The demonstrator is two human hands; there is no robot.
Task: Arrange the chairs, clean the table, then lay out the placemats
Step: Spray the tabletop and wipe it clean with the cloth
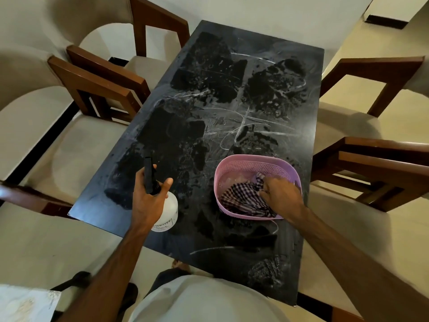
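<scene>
The left hand (148,196) gripped a spray bottle (166,212) by its black head, held over the table (243,108) near its left edge. The right hand (278,194) reached into the pink basket (234,166), fingers pinching the checked cloth (241,198). Chairs (97,89) stood close along both long sides; the wet far half lay bare.

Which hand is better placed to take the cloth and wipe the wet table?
The right hand: it already touches the checked cloth inside the pink basket. The left hand holds the spray bottle.
</scene>
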